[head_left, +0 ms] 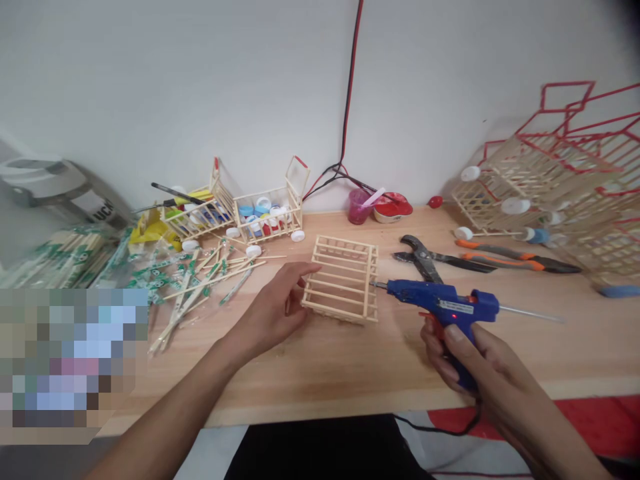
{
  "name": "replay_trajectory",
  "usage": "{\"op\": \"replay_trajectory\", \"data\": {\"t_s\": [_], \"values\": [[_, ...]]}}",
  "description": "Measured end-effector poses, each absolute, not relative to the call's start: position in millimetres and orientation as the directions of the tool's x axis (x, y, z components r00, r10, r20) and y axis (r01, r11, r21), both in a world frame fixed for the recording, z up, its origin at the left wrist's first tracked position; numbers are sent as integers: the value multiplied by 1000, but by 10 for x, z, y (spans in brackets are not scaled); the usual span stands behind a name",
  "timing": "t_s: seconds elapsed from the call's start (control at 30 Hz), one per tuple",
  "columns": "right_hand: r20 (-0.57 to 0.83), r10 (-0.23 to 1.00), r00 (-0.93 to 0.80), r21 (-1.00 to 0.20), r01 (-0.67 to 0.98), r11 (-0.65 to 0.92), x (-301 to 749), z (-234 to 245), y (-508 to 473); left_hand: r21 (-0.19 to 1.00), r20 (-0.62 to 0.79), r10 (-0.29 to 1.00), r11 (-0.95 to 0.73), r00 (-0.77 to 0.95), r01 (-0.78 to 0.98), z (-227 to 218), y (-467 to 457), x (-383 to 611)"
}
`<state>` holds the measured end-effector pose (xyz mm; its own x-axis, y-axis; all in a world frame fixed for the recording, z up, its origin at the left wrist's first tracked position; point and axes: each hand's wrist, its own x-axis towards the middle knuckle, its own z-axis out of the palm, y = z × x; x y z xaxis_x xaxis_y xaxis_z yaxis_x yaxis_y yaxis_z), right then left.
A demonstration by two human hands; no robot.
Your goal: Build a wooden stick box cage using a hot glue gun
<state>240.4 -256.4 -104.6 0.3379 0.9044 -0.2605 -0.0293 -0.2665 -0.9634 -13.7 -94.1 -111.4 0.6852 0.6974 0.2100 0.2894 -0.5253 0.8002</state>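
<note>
Left hand (pixel 273 308): open, palm down, fingers extended; fingertips (pixel 306 275) at the left side of the wooden stick cage frame (pixel 345 280), with no closed grasp on it. Frame lies on the worktop (pixel 320 373), roughly mid-span and nearer the back edge than the front.

Right hand (pixel 480 360): closed around the grip of a blue hot glue gun (pixel 445 303), red trigger (pixel 429 321) just above the fingers. Nozzle (pixel 381 285) points left, its tip just beside the frame's right side, not touching. Glue stick (pixel 530 313) projects from the gun's rear. Black power cord (pixel 440 427) drops over the front edge.

Handling note: the frame appears light and liable to slide, so steady fingertip pressure seems advisable, with fingers kept well away from the hot nozzle.

Nearby, right of the frame: metal cutters (pixel 425 257) and orange-handled pliers (pixel 520 261). Along the back edge: pink cup (pixel 357 208) and red-lidded tub (pixel 393 208). Toward the left: loose wooden sticks (pixel 200 288) and a stick cart holding bottle caps (pixel 267 215). Right corner: larger stick frames with red edging (pixel 550 173).
</note>
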Motion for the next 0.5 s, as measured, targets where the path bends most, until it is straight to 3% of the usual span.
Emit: {"op": "replay_trajectory", "data": {"t_s": [0.5], "values": [[-219,916,336,-967,48,-249,2390,-1037,-2567,807,201,701,-514,684,289,-1095,-947,-133]]}}
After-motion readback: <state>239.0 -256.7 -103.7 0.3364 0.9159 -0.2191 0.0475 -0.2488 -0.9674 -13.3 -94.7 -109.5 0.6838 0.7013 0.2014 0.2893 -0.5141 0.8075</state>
